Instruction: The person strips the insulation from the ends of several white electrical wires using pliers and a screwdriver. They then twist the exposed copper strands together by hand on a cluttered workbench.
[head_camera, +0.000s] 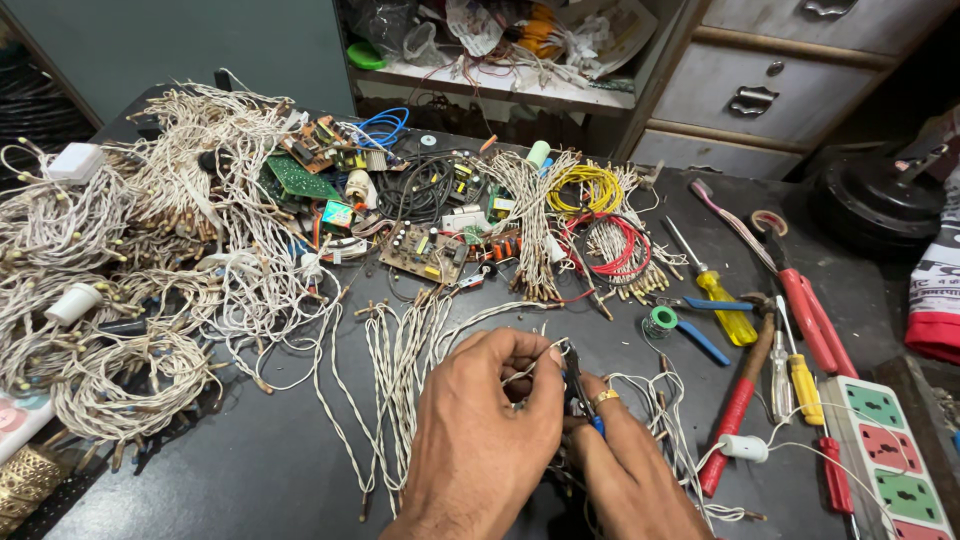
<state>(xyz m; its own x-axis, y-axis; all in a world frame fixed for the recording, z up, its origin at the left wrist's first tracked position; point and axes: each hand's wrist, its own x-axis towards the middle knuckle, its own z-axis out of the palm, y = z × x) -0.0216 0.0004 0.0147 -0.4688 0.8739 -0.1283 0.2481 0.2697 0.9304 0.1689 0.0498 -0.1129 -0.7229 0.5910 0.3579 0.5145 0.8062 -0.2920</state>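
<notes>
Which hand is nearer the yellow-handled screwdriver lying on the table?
Right. The right hand lies below-left of the yellow-handled screwdriver, apart from it; the left hand is farther left.

Tool (578, 392) mostly behind hands (540, 440)

Small electronics repair workshop. Dark workbench (250, 470) carried bare circuit boards (425, 250); behind them, a cluttered shelf (500, 85); to their left, white wire bundles (130, 250); to their right, screwdrivers (725, 300).
</notes>
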